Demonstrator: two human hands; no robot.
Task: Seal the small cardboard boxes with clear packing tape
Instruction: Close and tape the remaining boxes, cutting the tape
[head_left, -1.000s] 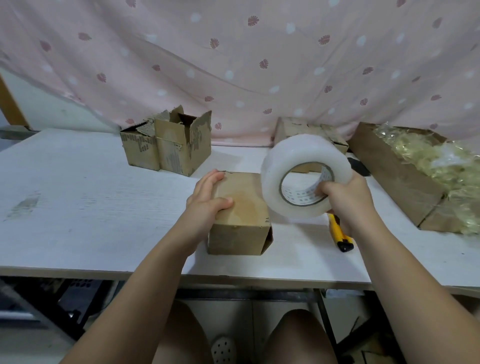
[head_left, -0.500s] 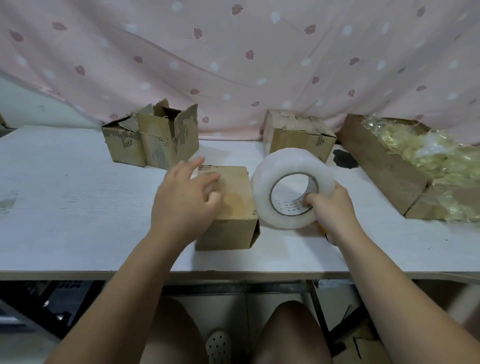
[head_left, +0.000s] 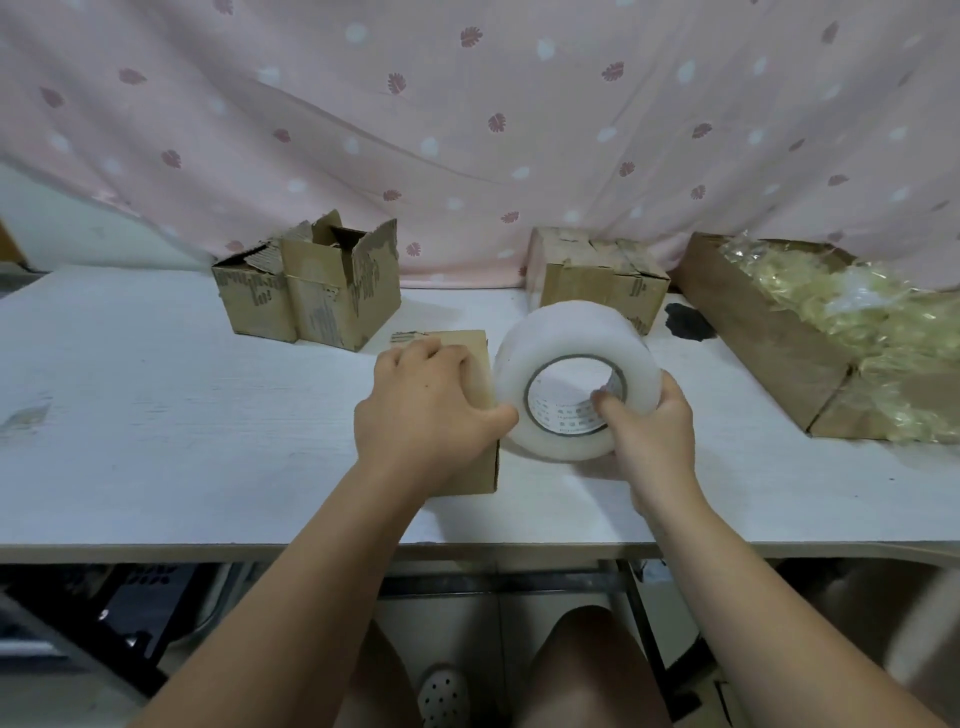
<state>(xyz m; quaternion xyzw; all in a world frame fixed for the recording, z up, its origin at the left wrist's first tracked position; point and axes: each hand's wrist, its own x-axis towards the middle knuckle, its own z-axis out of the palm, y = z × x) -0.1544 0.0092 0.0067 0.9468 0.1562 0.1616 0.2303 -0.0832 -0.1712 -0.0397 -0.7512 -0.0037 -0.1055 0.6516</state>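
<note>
**Markings.** The tape roll (head_left: 576, 382) has a printed liner inside its core, and the characters are too small to read. The two open cardboard boxes (head_left: 311, 296) and the closed cardboard box (head_left: 597, 280) have dark print on their sides, which is also illegible. A strip of print shows at the far left corner of the small cardboard box (head_left: 475, 345).

**Surface and room.**
- The table (head_left: 156, 415) is white and scuffed. Its near edge runs across the lower part of the view.
- A pink curtain (head_left: 467, 130) with a leaf and dot pattern hangs along the far edge.
- The open boxes stand at the far edge, left of centre, with their flaps up. The closed box stands at the far edge, right of centre.
- A long carton (head_left: 753, 338) holding crumpled yellowish film (head_left: 857, 312) lies towards the right edge.
- A dark object (head_left: 685, 322) lies between the closed box and the carton. It cannot be identified.

**Task items.** The small cardboard box sits near the middle of the table, closer to the near edge. The tape roll is just beside its right side, held on edge with the core facing the camera.

**Hands.**
- The left hand (head_left: 423, 410) covers the top of the small cardboard box. Its fingers are bent and close together, and the thumb reaches right to touch the face of the roll.
- The right hand (head_left: 654, 431) grips the tape roll. The thumb is hooked inside the core and the fingers wrap the outer right side. The fingertips are hidden.
</note>
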